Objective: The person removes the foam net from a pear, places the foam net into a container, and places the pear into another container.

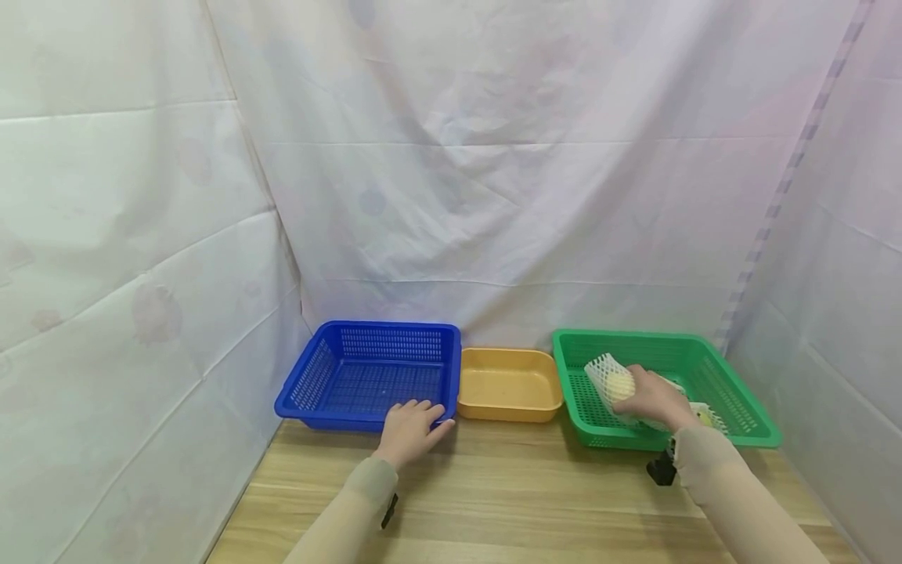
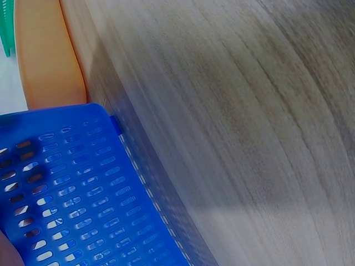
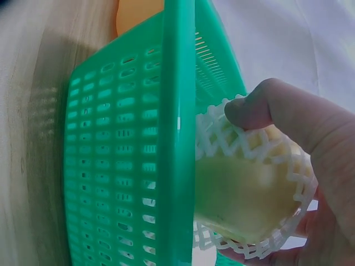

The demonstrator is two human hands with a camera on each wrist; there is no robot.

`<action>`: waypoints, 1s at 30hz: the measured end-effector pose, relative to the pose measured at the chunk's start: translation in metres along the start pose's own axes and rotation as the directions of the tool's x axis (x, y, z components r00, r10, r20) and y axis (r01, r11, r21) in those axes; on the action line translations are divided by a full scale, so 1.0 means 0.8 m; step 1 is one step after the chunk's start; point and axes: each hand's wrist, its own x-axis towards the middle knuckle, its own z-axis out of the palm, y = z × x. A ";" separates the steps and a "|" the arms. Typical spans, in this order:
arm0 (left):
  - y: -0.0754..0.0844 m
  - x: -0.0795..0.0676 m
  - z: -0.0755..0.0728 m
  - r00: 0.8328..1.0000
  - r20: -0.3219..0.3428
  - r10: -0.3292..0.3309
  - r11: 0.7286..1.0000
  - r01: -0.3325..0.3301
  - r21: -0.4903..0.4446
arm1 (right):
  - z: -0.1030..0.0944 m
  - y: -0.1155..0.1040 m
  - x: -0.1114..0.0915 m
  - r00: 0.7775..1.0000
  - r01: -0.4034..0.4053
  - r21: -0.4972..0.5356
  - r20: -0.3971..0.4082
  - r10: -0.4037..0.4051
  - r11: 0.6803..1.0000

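Observation:
Over the green basket (image 1: 627,335), my right hand (image 1: 657,399) grips a pale yellow fruit (image 3: 244,191) wrapped in a white foam net. In the right wrist view the thumb presses the net from above and fingers curl beneath the fruit, just inside the basket rim. More netted fruit (image 1: 705,417) lies in that basket, partly hidden by the hand. My left hand (image 1: 414,431) rests at the front rim of the blue basket (image 1: 391,324), fingers extended over the edge near its right corner. Only a bit of that hand shows in the left wrist view.
Between the two baskets stands a shallow orange-yellow tray (image 1: 510,384). All three containers are lined up at the back of a wooden table (image 1: 521,486). White patterned cloth (image 1: 493,196) hangs behind them and along both sides.

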 end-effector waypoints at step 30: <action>-0.001 -0.002 0.002 1.000 -0.015 0.017 1.000 -0.017 -0.003 | -0.008 -0.029 -0.006 0.998 0.056 0.037 -0.019 -0.055 0.998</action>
